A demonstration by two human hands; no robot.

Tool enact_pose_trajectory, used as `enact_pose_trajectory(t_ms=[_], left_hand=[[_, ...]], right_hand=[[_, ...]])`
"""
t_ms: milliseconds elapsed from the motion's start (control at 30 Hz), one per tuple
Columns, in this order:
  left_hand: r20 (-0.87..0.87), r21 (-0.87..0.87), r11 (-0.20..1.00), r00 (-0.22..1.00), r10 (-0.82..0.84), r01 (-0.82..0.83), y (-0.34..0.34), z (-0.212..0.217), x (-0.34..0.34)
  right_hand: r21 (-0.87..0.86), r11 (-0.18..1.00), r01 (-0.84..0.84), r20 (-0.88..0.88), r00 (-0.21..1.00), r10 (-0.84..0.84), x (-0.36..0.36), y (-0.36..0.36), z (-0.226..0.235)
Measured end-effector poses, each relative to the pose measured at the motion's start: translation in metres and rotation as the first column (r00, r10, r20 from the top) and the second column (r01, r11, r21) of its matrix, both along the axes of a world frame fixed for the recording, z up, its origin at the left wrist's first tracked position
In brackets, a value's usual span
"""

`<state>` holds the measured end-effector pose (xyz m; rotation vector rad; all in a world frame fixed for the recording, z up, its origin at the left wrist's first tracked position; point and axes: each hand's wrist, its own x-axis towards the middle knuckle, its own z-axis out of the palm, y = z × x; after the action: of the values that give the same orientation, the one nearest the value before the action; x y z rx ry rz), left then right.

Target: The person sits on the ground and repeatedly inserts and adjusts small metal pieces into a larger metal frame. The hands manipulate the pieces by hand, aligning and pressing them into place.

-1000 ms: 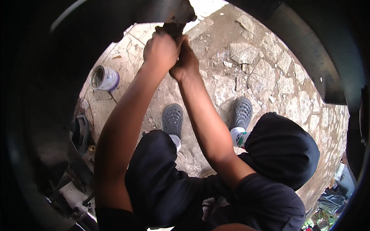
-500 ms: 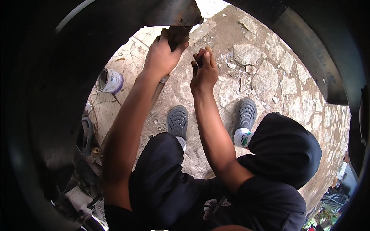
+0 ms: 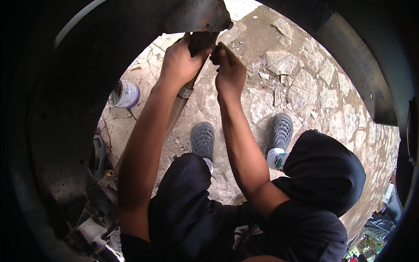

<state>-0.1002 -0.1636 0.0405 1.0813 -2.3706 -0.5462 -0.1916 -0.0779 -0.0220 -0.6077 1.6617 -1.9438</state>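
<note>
Near the top, under a dark metal edge, my left hand (image 3: pixel 181 63) is wrapped round a dark metal part (image 3: pixel 204 40). A metal tube with a collar (image 3: pixel 185 92) slants down from that part, behind my left wrist. My right hand (image 3: pixel 230 72) is closed just to the right, fingertips up against the dark part. Pinched in it is a small reddish-brown folded piece (image 3: pixel 215 57), which looks like sandpaper; my fingers and shadow hide most of it.
Dark curved metal panels (image 3: pixel 65 87) surround the view, with another panel (image 3: pixel 349 65) at the upper right. A white and purple bucket (image 3: pixel 126 94) lies tipped at left. Stony ground with rubble (image 3: pixel 279 83) spreads below, under my grey clogs (image 3: pixel 202 139).
My right hand has turned and moved slightly left, bringing the reddish-brown piece against the dark part. My left hand keeps its grip; more of the tube shows beside its wrist.
</note>
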Motion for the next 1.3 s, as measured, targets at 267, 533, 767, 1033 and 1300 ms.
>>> enact_pose_trajectory(t_ms=[267,533,767,1033,1300], left_hand=[[-0.004,-0.009,1.0,1.0,0.007,-0.007,-0.003,-0.006,0.0],[0.069,0.043,0.999,0.998,0.013,-0.016,-0.006,-0.001,0.002],[0.051,-0.007,1.0,0.999,0.014,-0.014,-0.001,0.0,0.004],[0.073,0.042,0.999,0.997,0.016,-0.019,-0.006,0.001,-0.003],[0.064,-0.006,1.0,0.998,0.016,-0.015,-0.004,0.0,-0.002]], right_hand=[[0.003,0.994,-0.109,0.06,0.992,0.109,-0.009,0.006,0.002],[-0.145,0.97,-0.197,0.316,0.919,0.234,-0.01,0.002,0.003],[-0.197,0.95,-0.241,0.472,0.827,0.307,0.004,0.011,0.004],[-0.457,0.843,-0.285,0.472,0.725,0.501,-0.004,0.003,0.007],[-0.533,0.81,-0.243,0.441,0.737,0.511,-0.001,0.008,0.004]])
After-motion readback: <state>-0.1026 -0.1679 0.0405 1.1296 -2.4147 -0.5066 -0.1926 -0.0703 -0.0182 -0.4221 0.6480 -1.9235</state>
